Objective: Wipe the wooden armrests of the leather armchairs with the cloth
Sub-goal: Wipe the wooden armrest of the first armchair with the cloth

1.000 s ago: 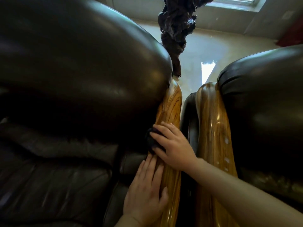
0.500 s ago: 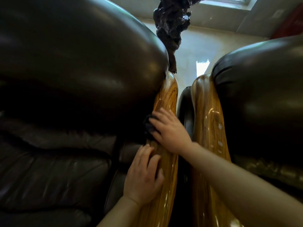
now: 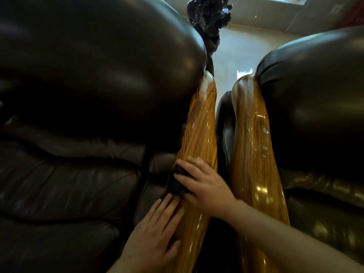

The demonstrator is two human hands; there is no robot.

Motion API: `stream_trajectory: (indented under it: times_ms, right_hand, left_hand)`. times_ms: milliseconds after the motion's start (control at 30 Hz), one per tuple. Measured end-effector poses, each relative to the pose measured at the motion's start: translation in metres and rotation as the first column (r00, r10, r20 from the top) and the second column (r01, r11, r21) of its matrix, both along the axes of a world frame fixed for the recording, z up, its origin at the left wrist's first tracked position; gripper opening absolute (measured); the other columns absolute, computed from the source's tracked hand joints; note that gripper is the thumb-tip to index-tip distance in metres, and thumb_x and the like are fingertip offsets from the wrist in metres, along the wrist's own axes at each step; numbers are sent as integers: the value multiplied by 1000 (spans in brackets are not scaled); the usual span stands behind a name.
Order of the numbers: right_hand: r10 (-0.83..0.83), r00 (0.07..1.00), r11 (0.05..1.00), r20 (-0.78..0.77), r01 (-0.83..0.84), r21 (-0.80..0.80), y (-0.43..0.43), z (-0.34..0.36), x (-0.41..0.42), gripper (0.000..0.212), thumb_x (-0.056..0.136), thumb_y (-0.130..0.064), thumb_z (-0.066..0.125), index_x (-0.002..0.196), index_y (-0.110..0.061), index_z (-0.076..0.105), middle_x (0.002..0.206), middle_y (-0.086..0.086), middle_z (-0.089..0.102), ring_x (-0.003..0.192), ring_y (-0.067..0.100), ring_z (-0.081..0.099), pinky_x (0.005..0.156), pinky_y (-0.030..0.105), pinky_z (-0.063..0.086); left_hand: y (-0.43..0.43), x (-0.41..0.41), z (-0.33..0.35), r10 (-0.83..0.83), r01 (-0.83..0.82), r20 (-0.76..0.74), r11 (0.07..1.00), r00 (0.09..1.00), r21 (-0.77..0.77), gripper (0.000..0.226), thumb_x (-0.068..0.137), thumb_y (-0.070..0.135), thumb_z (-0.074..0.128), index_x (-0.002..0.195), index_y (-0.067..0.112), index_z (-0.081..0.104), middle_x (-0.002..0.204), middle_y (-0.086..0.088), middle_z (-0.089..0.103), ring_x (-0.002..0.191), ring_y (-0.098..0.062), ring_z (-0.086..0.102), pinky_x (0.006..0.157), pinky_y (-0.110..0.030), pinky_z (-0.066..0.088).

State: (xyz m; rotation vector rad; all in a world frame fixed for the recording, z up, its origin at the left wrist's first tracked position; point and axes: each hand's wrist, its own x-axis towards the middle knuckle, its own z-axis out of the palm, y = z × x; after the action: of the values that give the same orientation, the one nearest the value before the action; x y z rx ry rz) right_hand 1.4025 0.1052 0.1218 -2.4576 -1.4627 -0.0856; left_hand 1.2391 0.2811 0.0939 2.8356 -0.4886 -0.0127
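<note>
Two dark leather armchairs stand side by side, each with a glossy wooden armrest. On the left chair's armrest (image 3: 199,127) my right hand (image 3: 204,188) presses a dark cloth (image 3: 176,184) against the inner left side of the wood. My left hand (image 3: 155,235) lies flat on the same armrest just below the cloth, fingers spread, holding nothing. The right chair's armrest (image 3: 254,154) runs parallel, a narrow gap away, and has pale specks on it.
The left armchair (image 3: 78,95) fills the left half of the view and the right armchair (image 3: 315,105) the right. A dark gnarled carved object (image 3: 208,20) stands behind the gap, on a pale floor (image 3: 236,48).
My right hand has slid the cloth down the left armrest toward me, close to my left hand's fingertips. The view has shifted a little.
</note>
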Motion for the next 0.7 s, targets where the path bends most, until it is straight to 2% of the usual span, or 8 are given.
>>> stream_trajectory:
  times_ms: [133, 200, 300, 400, 467, 567, 633, 700]
  right_hand:
    - [-456, 875, 884, -161, 467, 31, 36, 20, 61, 52, 98, -37, 56, 147, -24, 48, 166, 3, 23, 153, 35, 9, 122, 55, 21]
    - [-538, 822, 833, -185, 553, 36, 47, 19, 67, 51, 98, -34, 57, 147, -22, 50, 166, 5, 23, 153, 37, 9, 121, 56, 20]
    - [-468, 877, 877, -110, 476, 64, 41, 10, 34, 48, 95, -34, 54, 142, -25, 54, 163, 2, 29, 152, 33, 15, 121, 57, 21]
    - [-352, 935, 935, -46, 353, 26, 21, -1, -26, 52, 92, -36, 56, 143, -32, 48, 164, -1, 25, 154, 28, 12, 123, 55, 15]
    - [-254, 966, 967, -46, 254, 2, 8, -15, -76, 58, 92, -38, 61, 147, -35, 43, 167, -2, 19, 156, 28, 7, 123, 56, 13]
    - [-112, 991, 994, -79, 112, 0, -20, -36, -141, 53, 97, -44, 57, 148, -40, 42, 169, -5, 12, 156, 29, 8, 120, 56, 19]
    - [-111, 988, 994, -106, 113, 10, -31, -39, -148, 54, 95, -42, 63, 146, -38, 46, 169, -4, 11, 156, 27, 9, 119, 54, 25]
    - [-285, 942, 951, -176, 301, 74, -24, -33, -127, 65, 88, -31, 73, 147, -33, 44, 170, -3, 7, 156, 26, 7, 119, 51, 24]
  left_hand:
    - [2, -5, 10, 58, -58, -3, 998, 998, 34, 78, 88, 58, 51, 154, 23, 27, 164, -6, 17, 151, -22, 10, 119, -37, 8]
    - [4, -10, 13, 72, -72, 7, 997, 997, 7, 72, 90, 56, 48, 153, 26, 28, 165, -2, 15, 151, -19, 8, 121, -35, 6]
    - [7, -20, 19, 98, -100, -21, 979, 995, -178, 58, 91, 45, 52, 145, 24, 43, 160, -3, 27, 147, -17, 25, 117, -35, 28]
    - [3, -19, 32, 260, -261, -62, 863, 963, -432, 35, 89, 39, 51, 121, 25, 53, 140, 5, 42, 116, -6, 54, 92, -29, 53]
    - [2, -15, 39, 379, -363, -89, 755, 921, -546, 24, 87, 38, 48, 109, 29, 49, 122, 12, 41, 96, -2, 55, 76, -25, 53]
    - [3, -9, 45, 435, -407, -127, 644, 891, -647, 26, 88, 40, 45, 112, 30, 47, 117, 15, 41, 95, -7, 56, 73, -29, 56]
    - [4, -5, 45, 408, -398, -139, 666, 902, -631, 36, 89, 44, 42, 122, 30, 46, 124, 17, 40, 101, -5, 55, 78, -30, 56]
    - [4, -4, 45, 384, -391, -144, 710, 912, -585, 46, 90, 50, 38, 132, 32, 44, 135, 16, 37, 105, 0, 54, 82, -27, 54]
